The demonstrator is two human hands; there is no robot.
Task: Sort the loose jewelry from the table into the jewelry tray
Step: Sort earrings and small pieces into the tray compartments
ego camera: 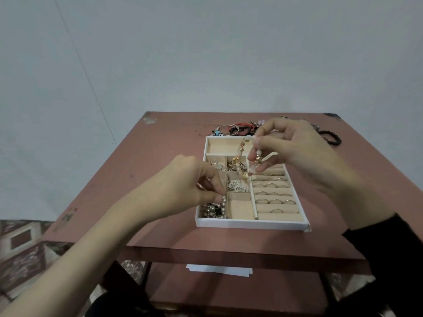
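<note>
So we've got the white jewelry tray (250, 224) sitting on the pinkish tabletop (160, 156), a bit right of centre. Our right hand (297, 152) is up above the tray's back half, with its grip pinched shut on a beaded bracelet (243, 157) of pale peach and gold beads; the thumb and fingers hold the top of the strand, and the rest hangs down in a loop over the small middle compartments.

Our left hand (183, 186) is low at the tray's left edge, fingertips closed on a pearl strand (223, 200) that trails down into the near left compartment, where it joins a heap of pearls and black flower pieces (214, 210).

The right side of the tray is ring rolls with a bunch of rings (274, 193) slotted in. A silver filigree piece (238, 186) lies in one middle cell. The long back compartment and the near middle cell look bare.

Behind the tray, still loose on the tabletop, there's a pile of bangles and cords (235, 129), plus a black beaded bracelet (332, 138) off to the right, partly hidden by our right hand.
</note>
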